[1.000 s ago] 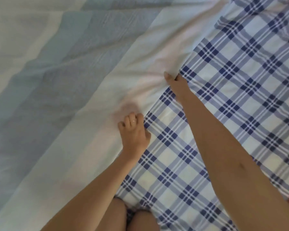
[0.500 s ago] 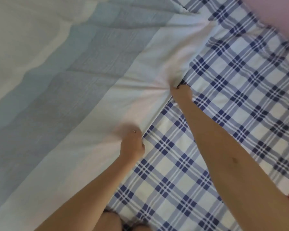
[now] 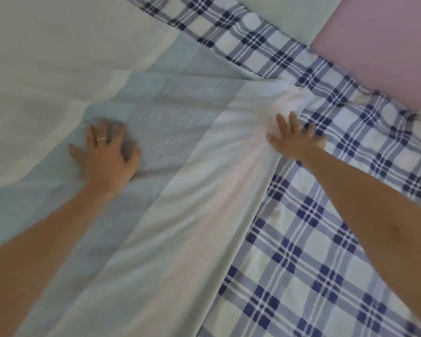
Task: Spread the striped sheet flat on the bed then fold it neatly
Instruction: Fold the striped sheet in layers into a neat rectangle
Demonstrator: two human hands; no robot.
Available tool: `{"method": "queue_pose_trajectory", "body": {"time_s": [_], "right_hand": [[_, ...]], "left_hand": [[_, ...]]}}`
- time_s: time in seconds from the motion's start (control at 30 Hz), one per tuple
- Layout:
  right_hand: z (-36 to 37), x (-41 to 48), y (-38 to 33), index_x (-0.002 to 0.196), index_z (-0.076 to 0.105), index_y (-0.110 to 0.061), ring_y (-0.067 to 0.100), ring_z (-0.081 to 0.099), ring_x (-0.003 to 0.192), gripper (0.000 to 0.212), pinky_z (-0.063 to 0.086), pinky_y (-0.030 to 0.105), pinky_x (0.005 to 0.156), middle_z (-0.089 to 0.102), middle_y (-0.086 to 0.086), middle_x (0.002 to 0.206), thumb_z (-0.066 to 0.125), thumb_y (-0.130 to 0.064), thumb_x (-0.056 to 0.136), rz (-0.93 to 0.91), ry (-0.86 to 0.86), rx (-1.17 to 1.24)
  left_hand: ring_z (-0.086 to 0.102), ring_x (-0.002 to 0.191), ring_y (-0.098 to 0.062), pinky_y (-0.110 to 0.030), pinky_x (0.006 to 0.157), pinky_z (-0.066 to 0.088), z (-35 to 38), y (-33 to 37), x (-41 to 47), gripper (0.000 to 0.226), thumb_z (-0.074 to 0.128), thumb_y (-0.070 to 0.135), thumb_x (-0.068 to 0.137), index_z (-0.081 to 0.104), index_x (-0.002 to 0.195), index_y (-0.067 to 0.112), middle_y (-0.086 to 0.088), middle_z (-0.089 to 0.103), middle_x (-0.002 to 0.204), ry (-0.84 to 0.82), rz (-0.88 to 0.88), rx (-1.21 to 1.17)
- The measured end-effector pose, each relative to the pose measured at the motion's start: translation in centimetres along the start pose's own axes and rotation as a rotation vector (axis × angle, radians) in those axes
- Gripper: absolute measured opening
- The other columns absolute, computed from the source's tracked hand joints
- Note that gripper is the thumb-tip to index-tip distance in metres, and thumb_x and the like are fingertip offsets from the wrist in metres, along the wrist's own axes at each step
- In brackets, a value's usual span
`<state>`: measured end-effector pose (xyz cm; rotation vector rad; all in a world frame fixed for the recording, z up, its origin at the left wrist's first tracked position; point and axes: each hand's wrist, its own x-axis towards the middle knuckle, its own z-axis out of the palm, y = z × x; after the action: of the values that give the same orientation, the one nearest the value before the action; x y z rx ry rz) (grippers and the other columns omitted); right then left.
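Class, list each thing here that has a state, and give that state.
Pale blue, grey and white striped sheet: spread out, creased, not yet folded.
Blue and white checked bedsheet: lying under the striped sheet.
Left hand: open, pressed flat on the grey stripe.
Right hand: open, fingers spread on the white stripe's edge.

Soft, even, rather dim light with a cool cast; no glare; a faint shadow lies under the left hand (image 3: 105, 154) on the pale blue, grey and white striped cotton sheet (image 3: 175, 132); that hand's fingers (image 3: 100, 132) are smeared by motion blur; the blue-and-white checked fabric bedcover (image 3: 326, 244) bends and softens toward the far and right edges.
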<state>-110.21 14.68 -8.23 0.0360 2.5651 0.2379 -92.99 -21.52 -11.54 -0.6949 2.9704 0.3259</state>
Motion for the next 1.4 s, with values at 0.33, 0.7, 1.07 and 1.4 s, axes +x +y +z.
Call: {"method": "queue_pose_trajectory", "body": {"time_s": [0.33,0.7,1.07,1.4], "right_hand": [[-2.1,3.1,-14.9,0.15,-0.002,-0.042,0.027,-0.004,0.148,0.072,0.003,0.072,0.106,-0.007,-0.011,0.16,0.003,-0.072,0.084,-0.58,0.256,-0.052],[-10.2,7.4,-21.7,0.148,0.018,-0.005,0.035,0.022,0.14,0.086,0.017,0.056,0.112,0.022,0.014,0.154,0.043,-0.063,0.089,-0.119,0.262,0.137],[-13.8,14.1,-34.2,0.113,0.058,-0.01,0.028,0.06,0.097,0.026,0.04,0.041,0.09,0.065,0.007,0.101,0.048,-0.016,0.09,-0.778,0.635,0.137],[-11.3,16.5,-34.4,0.104,0.061,-0.016,0.034,0.054,0.106,0.025,0.039,0.042,0.087,0.055,0.016,0.119,0.052,-0.034,0.09,-0.707,0.841,0.144]], "left_hand": [[0.017,0.143,-0.038,-0.073,0.102,0.007,2.0,-0.6,3.0,0.076,0.032,0.056,0.082,0.026,0.15,0.024,-0.008,0.022,0.157,0.024,0.008,0.101],[0.015,0.143,-0.038,-0.072,0.105,0.004,0.7,-0.9,4.0,0.078,0.036,0.056,0.079,0.03,0.149,0.021,-0.008,0.016,0.158,-0.108,-0.009,0.061],[0.015,0.143,-0.035,-0.07,0.107,0.003,0.6,-0.8,4.6,0.081,0.037,0.058,0.074,0.026,0.146,0.023,-0.009,0.018,0.157,-0.157,-0.04,0.059],[0.027,0.138,-0.036,-0.07,0.107,0.008,0.5,-0.8,4.5,0.077,0.043,0.056,0.071,0.038,0.139,0.02,-0.011,0.032,0.151,-0.077,-0.031,0.023]]}}
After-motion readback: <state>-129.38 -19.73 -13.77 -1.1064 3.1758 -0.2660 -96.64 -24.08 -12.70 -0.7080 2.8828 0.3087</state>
